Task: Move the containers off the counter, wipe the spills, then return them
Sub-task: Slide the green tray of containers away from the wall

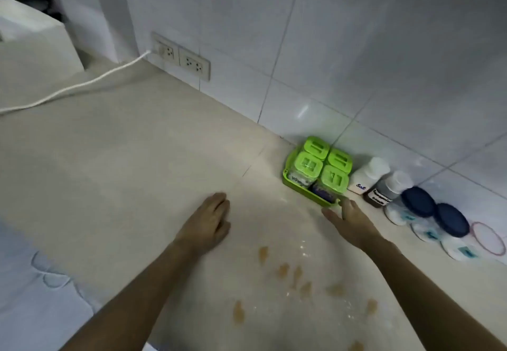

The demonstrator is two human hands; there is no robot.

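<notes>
My left hand [212, 220] is over the counter [123, 145], fingers together, empty. My right hand [349, 220] is spread, fingertips at the near rim of the green tray [288, 179], gripping nothing. Tray and jars [428, 213] line the counter's back edge against the wall. Brown spills [296, 274] lie toward the front edge.

Two bare forearms reach forward; the left hand [210, 220] and right hand [349, 220] are both open, palms down, fingers extended.
</notes>
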